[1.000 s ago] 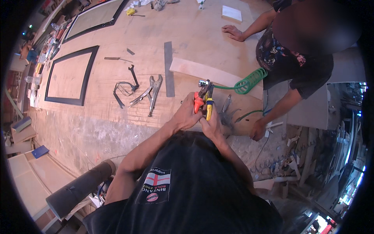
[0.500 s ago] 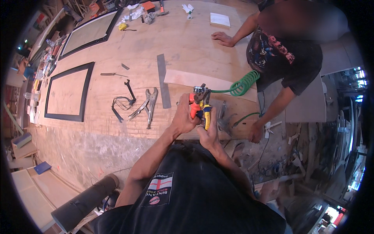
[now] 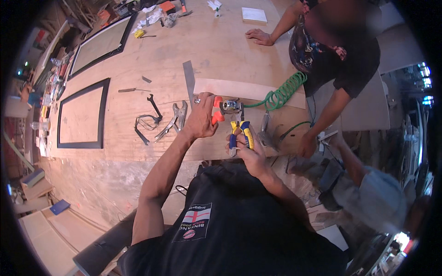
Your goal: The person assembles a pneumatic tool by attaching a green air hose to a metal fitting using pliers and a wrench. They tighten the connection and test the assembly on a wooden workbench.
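Observation:
My left hand is closed around orange-handled pliers, largely covered by my fingers. Their dark jaws meet a shiny metal hose coupling at the end of a green coiled air hose. Lower and to the right, my right hand grips yellow-and-blue pliers. Their jaws point up toward the coupling's right end; whether they touch it I cannot tell.
Locking pliers, a wrench and a black frame lie left on the wooden tabletop. A co-worker leans on the right side, one hand flat on the board. Another person crouches at the lower right.
My hands have moved apart: the left one left and up with the orange pliers, the right slightly right and down. The coil has stretched, and a crouching person shows more at the right.

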Motion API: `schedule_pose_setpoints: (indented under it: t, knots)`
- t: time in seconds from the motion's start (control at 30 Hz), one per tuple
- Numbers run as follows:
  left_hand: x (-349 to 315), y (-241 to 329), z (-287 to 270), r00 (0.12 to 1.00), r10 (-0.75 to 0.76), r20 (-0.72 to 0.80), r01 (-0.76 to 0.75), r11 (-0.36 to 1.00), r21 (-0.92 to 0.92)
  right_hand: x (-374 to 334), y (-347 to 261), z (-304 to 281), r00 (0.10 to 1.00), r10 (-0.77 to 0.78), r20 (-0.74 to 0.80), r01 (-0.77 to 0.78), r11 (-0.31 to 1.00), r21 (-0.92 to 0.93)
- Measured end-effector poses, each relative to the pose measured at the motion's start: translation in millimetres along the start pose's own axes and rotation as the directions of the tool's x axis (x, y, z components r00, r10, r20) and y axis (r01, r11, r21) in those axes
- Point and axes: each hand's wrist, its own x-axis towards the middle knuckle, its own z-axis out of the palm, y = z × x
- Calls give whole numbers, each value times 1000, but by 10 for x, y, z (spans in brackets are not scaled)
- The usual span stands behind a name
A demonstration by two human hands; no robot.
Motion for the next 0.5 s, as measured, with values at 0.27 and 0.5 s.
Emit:
schedule_pose_setpoints:
  t: [0.27, 0.5]
  knots:
    - [7, -212, -37, 990, 122, 70, -123, 992, 17, -92, -440, -129, 911, 401, 97, -412, 897, 159]
    - [-311, 373, 552, 902, -430, 39, 349, 672, -653, 26, -8, -405, 941, -269, 205, 298, 375, -878]
